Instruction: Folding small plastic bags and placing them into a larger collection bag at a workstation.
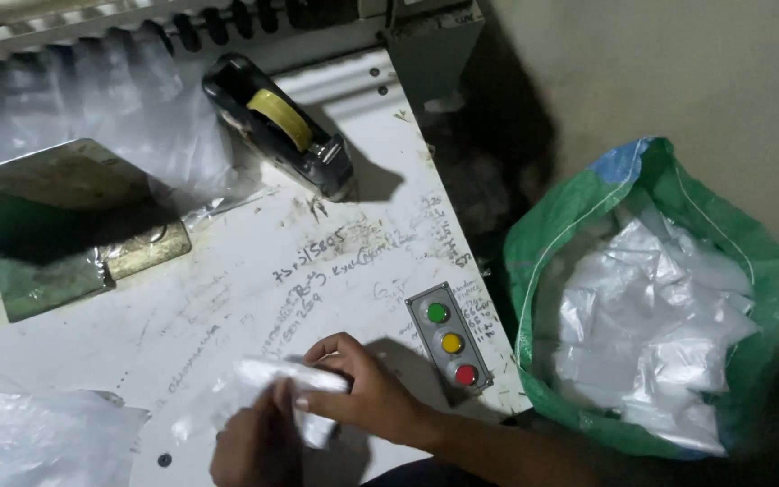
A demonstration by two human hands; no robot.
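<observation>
I've got both hands, left hand (254, 442) and right hand (362, 392), pinched shut on 1 clear plastic bag (286, 383), looks half-folded maybe, green sack (534, 261) already pretty full.

A scuffed white machine table (254, 261), scribbled with pen marks, carries a black tape dispenser (277, 122), a metal bracket (56, 221), clear plastic sheeting (33, 437) and a three-button control panel (451, 338).

Ahead of my hands the white tabletop (254, 261) lies bare. The button panel (451, 335) crowds my right, the tape dispenser (281, 122) and metal block (65, 225) stand farther back, a green sack (534, 261) beyond the edge.
</observation>
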